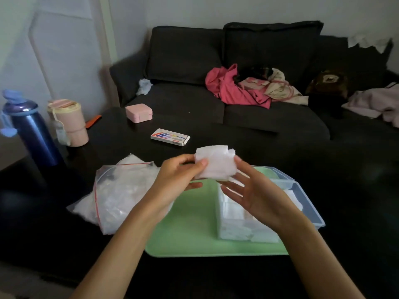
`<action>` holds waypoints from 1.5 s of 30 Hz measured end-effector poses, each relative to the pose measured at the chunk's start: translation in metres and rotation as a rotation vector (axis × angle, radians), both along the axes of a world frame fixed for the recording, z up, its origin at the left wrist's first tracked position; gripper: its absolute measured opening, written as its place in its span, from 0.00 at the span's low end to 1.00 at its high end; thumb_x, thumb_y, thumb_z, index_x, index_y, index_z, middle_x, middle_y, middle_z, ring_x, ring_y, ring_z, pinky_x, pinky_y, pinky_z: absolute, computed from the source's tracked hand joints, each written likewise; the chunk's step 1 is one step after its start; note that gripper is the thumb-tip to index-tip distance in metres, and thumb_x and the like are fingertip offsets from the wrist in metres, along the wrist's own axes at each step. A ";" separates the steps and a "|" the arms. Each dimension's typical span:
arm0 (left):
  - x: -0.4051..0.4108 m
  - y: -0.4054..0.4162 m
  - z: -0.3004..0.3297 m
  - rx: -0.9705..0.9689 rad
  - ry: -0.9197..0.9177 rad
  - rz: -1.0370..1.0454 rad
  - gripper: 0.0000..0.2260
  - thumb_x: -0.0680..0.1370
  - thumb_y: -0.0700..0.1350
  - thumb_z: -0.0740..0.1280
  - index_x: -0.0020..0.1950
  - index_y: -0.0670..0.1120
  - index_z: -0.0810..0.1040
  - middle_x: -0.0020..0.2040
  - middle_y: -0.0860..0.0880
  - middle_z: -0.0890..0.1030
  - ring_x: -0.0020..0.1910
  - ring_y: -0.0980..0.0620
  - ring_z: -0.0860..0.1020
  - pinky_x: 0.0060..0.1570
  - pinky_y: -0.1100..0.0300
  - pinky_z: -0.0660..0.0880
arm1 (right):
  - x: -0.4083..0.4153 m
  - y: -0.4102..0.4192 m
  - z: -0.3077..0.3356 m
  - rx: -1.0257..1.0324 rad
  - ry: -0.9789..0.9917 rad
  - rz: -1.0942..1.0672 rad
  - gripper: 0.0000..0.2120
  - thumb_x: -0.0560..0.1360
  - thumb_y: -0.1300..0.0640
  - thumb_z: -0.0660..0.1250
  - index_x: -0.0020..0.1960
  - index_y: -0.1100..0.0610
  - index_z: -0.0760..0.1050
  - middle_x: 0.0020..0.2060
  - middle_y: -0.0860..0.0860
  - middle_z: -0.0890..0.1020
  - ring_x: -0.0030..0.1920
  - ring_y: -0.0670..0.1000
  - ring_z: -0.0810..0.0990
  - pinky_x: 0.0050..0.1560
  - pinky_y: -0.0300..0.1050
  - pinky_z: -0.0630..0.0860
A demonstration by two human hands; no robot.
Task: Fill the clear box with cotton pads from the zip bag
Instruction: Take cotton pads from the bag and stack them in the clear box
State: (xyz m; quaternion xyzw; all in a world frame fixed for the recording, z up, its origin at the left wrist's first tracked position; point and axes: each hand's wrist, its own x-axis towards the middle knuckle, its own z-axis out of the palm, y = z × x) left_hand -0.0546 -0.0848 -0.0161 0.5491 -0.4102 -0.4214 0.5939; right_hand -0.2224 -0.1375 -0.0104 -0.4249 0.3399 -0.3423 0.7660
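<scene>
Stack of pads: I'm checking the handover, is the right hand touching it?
Touching. The head view shows the right hand's thumb tip against the right edge of the stack of pads.

Zip bag (121,190) left of clear box (241,221) — box on tray (183,229).

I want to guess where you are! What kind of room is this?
Probably a living room at home: a dark sofa with clothes piled on it, and a low dark table in front holding a water bottle.
</scene>
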 end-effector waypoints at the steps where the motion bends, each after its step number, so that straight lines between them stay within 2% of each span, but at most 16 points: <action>1: -0.004 -0.003 -0.001 0.020 0.029 -0.010 0.06 0.75 0.45 0.69 0.51 0.46 0.81 0.41 0.52 0.84 0.39 0.59 0.82 0.34 0.67 0.77 | -0.006 -0.002 -0.001 0.107 -0.024 0.006 0.20 0.70 0.45 0.69 0.51 0.61 0.81 0.47 0.55 0.83 0.47 0.53 0.84 0.40 0.43 0.80; 4: -0.015 -0.009 -0.004 0.046 0.037 -0.032 0.07 0.74 0.45 0.70 0.51 0.46 0.81 0.41 0.51 0.84 0.39 0.59 0.82 0.34 0.66 0.77 | -0.021 -0.008 0.000 0.235 0.027 0.077 0.34 0.67 0.34 0.65 0.51 0.65 0.81 0.45 0.56 0.82 0.44 0.53 0.82 0.39 0.43 0.79; 7: -0.022 -0.011 -0.009 0.031 -0.031 -0.039 0.05 0.73 0.45 0.72 0.48 0.47 0.82 0.41 0.52 0.85 0.41 0.59 0.82 0.35 0.66 0.78 | -0.027 -0.011 0.006 0.091 0.160 0.145 0.34 0.63 0.31 0.66 0.54 0.58 0.83 0.47 0.53 0.84 0.44 0.48 0.82 0.47 0.43 0.75; 10: -0.033 -0.015 -0.010 -0.045 -0.171 -0.063 0.03 0.72 0.44 0.73 0.45 0.49 0.82 0.42 0.55 0.84 0.43 0.59 0.82 0.36 0.66 0.78 | -0.034 -0.011 0.006 0.005 0.153 0.076 0.32 0.61 0.44 0.75 0.62 0.56 0.77 0.58 0.56 0.81 0.55 0.52 0.82 0.55 0.49 0.78; 13: -0.047 -0.019 -0.006 -0.252 -0.317 -0.114 0.07 0.73 0.38 0.71 0.40 0.49 0.79 0.45 0.56 0.83 0.45 0.57 0.82 0.39 0.67 0.77 | -0.047 -0.012 0.005 -0.054 0.074 0.089 0.36 0.62 0.55 0.76 0.68 0.53 0.70 0.59 0.55 0.80 0.57 0.54 0.81 0.59 0.54 0.76; 15: -0.052 -0.020 -0.006 -0.338 -0.419 -0.118 0.12 0.73 0.35 0.70 0.37 0.52 0.79 0.45 0.59 0.83 0.47 0.59 0.82 0.43 0.67 0.77 | -0.058 -0.016 0.007 -0.092 0.069 0.104 0.42 0.61 0.63 0.78 0.70 0.49 0.65 0.58 0.52 0.81 0.57 0.52 0.81 0.58 0.49 0.76; 18: -0.052 -0.023 -0.009 -0.365 -0.470 -0.118 0.12 0.73 0.36 0.71 0.38 0.53 0.79 0.46 0.61 0.84 0.48 0.61 0.81 0.48 0.65 0.77 | -0.072 -0.024 0.007 -0.247 0.147 0.166 0.43 0.61 0.71 0.75 0.70 0.47 0.64 0.56 0.51 0.82 0.57 0.50 0.80 0.52 0.39 0.78; 21: -0.052 -0.026 -0.011 -0.345 -0.419 -0.134 0.11 0.71 0.35 0.72 0.38 0.51 0.79 0.44 0.58 0.84 0.46 0.60 0.82 0.45 0.68 0.76 | -0.077 -0.027 0.005 -0.412 0.242 0.139 0.40 0.59 0.68 0.75 0.68 0.48 0.69 0.57 0.52 0.81 0.57 0.49 0.80 0.57 0.40 0.76; 24: -0.055 -0.029 -0.011 -0.245 -0.275 -0.138 0.09 0.69 0.37 0.75 0.43 0.47 0.79 0.42 0.53 0.84 0.40 0.56 0.83 0.39 0.68 0.76 | -0.080 -0.030 0.001 -0.463 0.315 0.111 0.35 0.59 0.62 0.76 0.64 0.48 0.73 0.56 0.47 0.82 0.56 0.48 0.80 0.56 0.43 0.78; 27: -0.056 -0.030 -0.012 -0.101 -0.169 -0.178 0.09 0.69 0.39 0.75 0.46 0.48 0.80 0.42 0.53 0.85 0.39 0.54 0.84 0.36 0.67 0.77 | -0.085 -0.034 -0.005 -0.372 0.248 0.087 0.21 0.67 0.56 0.71 0.60 0.57 0.78 0.55 0.53 0.83 0.56 0.51 0.81 0.56 0.42 0.78; 29: -0.056 -0.030 -0.012 -0.058 -0.128 -0.210 0.08 0.70 0.40 0.75 0.47 0.48 0.81 0.43 0.53 0.85 0.41 0.55 0.84 0.36 0.67 0.77 | -0.087 -0.036 -0.008 -0.251 0.207 0.050 0.15 0.71 0.55 0.68 0.55 0.61 0.80 0.52 0.56 0.84 0.53 0.52 0.82 0.51 0.41 0.79; 32: -0.058 -0.030 -0.013 -0.031 -0.105 -0.198 0.08 0.70 0.40 0.75 0.47 0.47 0.81 0.42 0.52 0.85 0.41 0.56 0.83 0.36 0.67 0.77 | -0.085 -0.037 -0.012 -0.204 0.255 0.029 0.10 0.73 0.55 0.66 0.48 0.59 0.83 0.47 0.55 0.85 0.47 0.50 0.84 0.45 0.39 0.80; 36: -0.060 -0.032 -0.018 -0.028 -0.153 -0.157 0.09 0.71 0.45 0.74 0.49 0.46 0.83 0.46 0.52 0.85 0.45 0.57 0.83 0.40 0.66 0.78 | -0.079 -0.034 -0.018 -0.371 0.374 -0.023 0.09 0.76 0.58 0.66 0.43 0.55 0.85 0.44 0.52 0.86 0.48 0.47 0.83 0.52 0.41 0.77; 39: -0.059 -0.034 -0.016 -0.085 -0.261 -0.098 0.08 0.72 0.49 0.73 0.48 0.49 0.83 0.45 0.56 0.84 0.47 0.62 0.81 0.44 0.74 0.74 | -0.076 -0.033 -0.019 -0.350 0.331 -0.103 0.10 0.76 0.56 0.66 0.42 0.56 0.85 0.45 0.52 0.86 0.49 0.47 0.83 0.56 0.42 0.75; 42: -0.052 -0.035 -0.009 -0.109 -0.153 -0.054 0.07 0.72 0.47 0.71 0.49 0.48 0.82 0.45 0.53 0.85 0.46 0.59 0.82 0.45 0.70 0.76 | -0.075 -0.035 -0.017 -0.167 0.220 -0.218 0.09 0.74 0.55 0.68 0.49 0.59 0.81 0.48 0.55 0.85 0.50 0.51 0.83 0.48 0.41 0.80; 45: -0.050 -0.033 -0.001 -0.085 -0.070 -0.084 0.10 0.69 0.50 0.73 0.48 0.49 0.83 0.44 0.51 0.85 0.44 0.56 0.83 0.45 0.65 0.80 | -0.072 -0.034 -0.017 -0.124 0.270 -0.313 0.08 0.74 0.56 0.68 0.51 0.59 0.80 0.45 0.53 0.85 0.46 0.50 0.84 0.40 0.38 0.81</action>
